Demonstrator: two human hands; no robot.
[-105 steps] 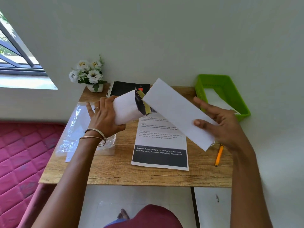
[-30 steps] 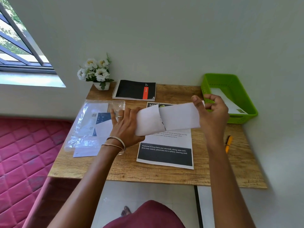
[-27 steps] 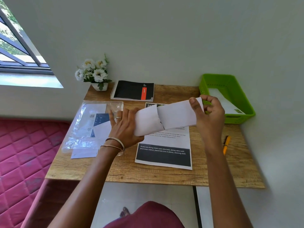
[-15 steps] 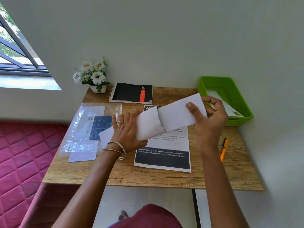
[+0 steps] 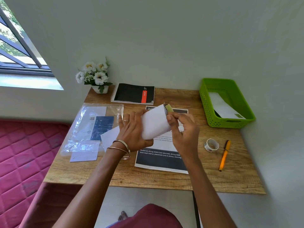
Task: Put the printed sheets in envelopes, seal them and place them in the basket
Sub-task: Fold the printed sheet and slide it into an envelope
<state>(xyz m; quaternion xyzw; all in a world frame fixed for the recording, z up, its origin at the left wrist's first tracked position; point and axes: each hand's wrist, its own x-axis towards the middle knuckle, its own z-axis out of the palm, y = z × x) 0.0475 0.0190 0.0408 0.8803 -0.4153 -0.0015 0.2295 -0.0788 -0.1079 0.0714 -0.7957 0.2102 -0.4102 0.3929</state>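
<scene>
Both hands meet above the middle of the table [image 5: 115, 176], working one white envelope [image 5: 153, 124]; the left hand [image 5: 134, 130], with a ring and two bangles at the wrist, wraps its fingers round the envelope's near end and grips it; the right hand [image 5: 183, 129] pinches at the envelope's open far end, thumb against the paper, where a yellow-green strip of the flap [image 5: 169, 108] sticks out; whether a sheet is inside cannot be told. Under the hands a printed sheet [image 5: 161, 160] with a dark band of white text lies flat near the front edge; a second envelope [image 5: 109, 137] lies partly hidden beneath the left wrist. At the left edge a clear plastic bag [image 5: 88, 129] holds more envelopes and a blue card; at the back left corner stands a small pot of white flowers [image 5: 94, 74], and just beside it a black notebook [image 5: 134, 93] with a red stripe lies along the back edge. A green basket [image 5: 207, 111] sits at the back right corner with one white envelope [image 5: 224, 106] lying in it; near the right edge a tape roll [image 5: 211, 145] lies beside an orange pen [image 5: 224, 156].
</scene>
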